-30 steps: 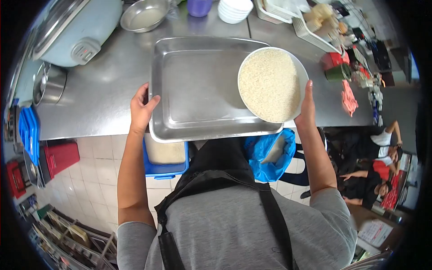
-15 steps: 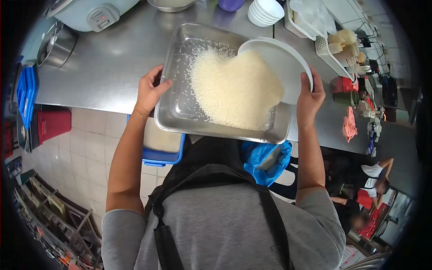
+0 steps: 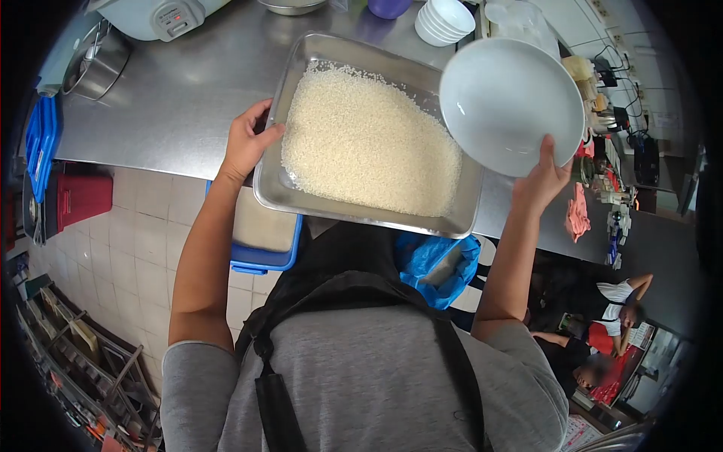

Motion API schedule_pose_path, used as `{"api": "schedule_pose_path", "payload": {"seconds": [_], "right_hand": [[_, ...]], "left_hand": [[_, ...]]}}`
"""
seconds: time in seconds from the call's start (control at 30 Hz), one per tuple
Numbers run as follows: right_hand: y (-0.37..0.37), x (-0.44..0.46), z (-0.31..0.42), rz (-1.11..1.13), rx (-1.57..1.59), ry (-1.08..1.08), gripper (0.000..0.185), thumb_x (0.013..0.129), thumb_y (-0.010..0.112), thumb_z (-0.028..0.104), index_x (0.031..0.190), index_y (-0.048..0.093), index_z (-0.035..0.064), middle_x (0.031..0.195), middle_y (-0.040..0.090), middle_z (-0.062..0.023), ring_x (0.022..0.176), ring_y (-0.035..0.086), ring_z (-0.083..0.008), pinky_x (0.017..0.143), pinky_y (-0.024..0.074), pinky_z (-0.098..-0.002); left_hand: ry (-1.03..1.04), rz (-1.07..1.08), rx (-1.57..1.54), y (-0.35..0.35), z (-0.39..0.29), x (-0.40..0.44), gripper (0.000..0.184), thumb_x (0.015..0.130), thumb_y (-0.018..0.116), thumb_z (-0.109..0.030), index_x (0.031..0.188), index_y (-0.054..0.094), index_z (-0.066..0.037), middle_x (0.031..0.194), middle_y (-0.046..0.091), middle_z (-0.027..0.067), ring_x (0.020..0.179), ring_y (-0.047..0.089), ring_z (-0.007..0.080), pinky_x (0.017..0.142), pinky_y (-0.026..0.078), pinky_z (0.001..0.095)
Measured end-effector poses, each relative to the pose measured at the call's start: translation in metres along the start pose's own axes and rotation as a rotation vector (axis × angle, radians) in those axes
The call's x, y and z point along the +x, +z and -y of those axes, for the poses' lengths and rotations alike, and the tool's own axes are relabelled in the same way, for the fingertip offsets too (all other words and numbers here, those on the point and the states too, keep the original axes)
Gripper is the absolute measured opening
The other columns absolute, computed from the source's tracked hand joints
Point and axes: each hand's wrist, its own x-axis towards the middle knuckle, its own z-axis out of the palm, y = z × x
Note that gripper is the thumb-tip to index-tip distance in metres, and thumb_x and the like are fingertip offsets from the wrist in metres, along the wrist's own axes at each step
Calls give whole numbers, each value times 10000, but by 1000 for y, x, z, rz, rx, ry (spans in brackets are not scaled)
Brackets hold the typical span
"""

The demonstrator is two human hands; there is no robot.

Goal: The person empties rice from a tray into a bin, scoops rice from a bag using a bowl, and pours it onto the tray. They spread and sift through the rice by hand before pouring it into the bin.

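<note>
My left hand (image 3: 248,142) grips the left rim of a rectangular steel tray (image 3: 331,209), thumb on top and fingers hidden beneath the edge. White rice grains (image 3: 373,143) cover most of the tray's bottom in a broad heap. To the right, my right hand (image 3: 544,179) holds a round white bowl (image 3: 512,102) by its near rim. The bowl is tilted so its inside faces me, and no rice shows in it. It hangs beside the tray's upper right corner, partly over the edge. The tray overhangs the front of the steel counter.
The steel counter (image 3: 181,98) carries a rice cooker (image 3: 175,19), a steel pot (image 3: 102,69) and stacked white bowls (image 3: 444,22). Below stand a blue-rimmed rice container (image 3: 263,260) and a blue bag (image 3: 444,264). Two people (image 3: 614,313) are at the lower right.
The bowl has gone from pouring rice over the tray to being raised at its right side, turned toward me. The rice has spread across the tray. My left hand keeps its hold.
</note>
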Motion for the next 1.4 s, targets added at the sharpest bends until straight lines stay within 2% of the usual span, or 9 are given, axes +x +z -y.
{"api": "schedule_pose_path", "payload": {"seconds": [0.13,0.3,0.4,0.47,0.6,0.7,0.93,1.2,1.4], "right_hand": [[-39,-9,-28,-116,93,417,411,910,625,83,1296,510,5,1214,594,-115,1090,595,-246,904,508,-406],[-46,-31,-12,-108,199,422,412,959,569,200,1310,487,1,1211,585,-111,1075,602,-257,909,503,-400],[-29,-39,11,-12,171,297,351,975,551,197,1260,522,-6,1136,609,-91,1044,599,-208,876,497,-352],[-13,-44,22,56,131,227,313,980,551,189,1223,550,-7,1083,623,-74,1014,592,-170,852,486,-313],[21,-53,35,184,70,115,280,984,556,193,1181,583,-4,1048,621,-49,953,574,-118,835,457,-256],[34,-61,39,244,-4,-9,279,990,547,191,1186,579,-6,1060,616,-44,943,570,-101,842,449,-241],[40,-64,42,200,142,-72,301,993,545,186,1227,538,-2,1087,607,-60,1002,563,-107,873,452,-257],[47,-64,28,126,94,-243,289,982,562,192,1209,544,13,1125,579,-62,1004,562,-131,864,467,-280],[54,-72,34,131,88,-275,286,983,562,192,1210,536,21,1107,578,-60,1004,561,-140,865,471,-287]], "left_hand": [[24,12,3,-2,5,2,485,805,678,-48,1256,542,69,1135,639,89,1008,595,140,919,449,272],[-47,-78,99,6,-12,0,468,781,684,-39,1224,567,57,1134,649,113,1041,608,187,923,460,295],[496,-444,845,31,-58,-4,421,754,661,-22,1167,600,35,1107,655,121,1060,615,274,922,477,324],[804,-244,857,64,-89,2,426,771,562,-3,1183,629,-91,1228,621,103,1167,564,280,994,439,388],[1446,370,1099,148,-139,16,531,846,544,-128,1373,489,-96,1434,469,46,1366,389,204,1154,293,415],[1456,246,1252,176,-146,47,655,863,564,-279,1458,368,-91,1524,346,30,1432,266,181,1195,199,410],[962,126,1114,152,-91,29,770,877,575,-433,1470,301,-25,1556,260,115,1450,216,221,1197,168,415],[781,446,717,153,-78,-18,471,899,611,-233,1332,519,-71,1427,466,106,1345,414,243,1139,321,411],[1118,37,693,164,-104,-1,268,895,621,-190,1133,659,-72,1210,638,74,1141,597,247,1053,444,386]]}}
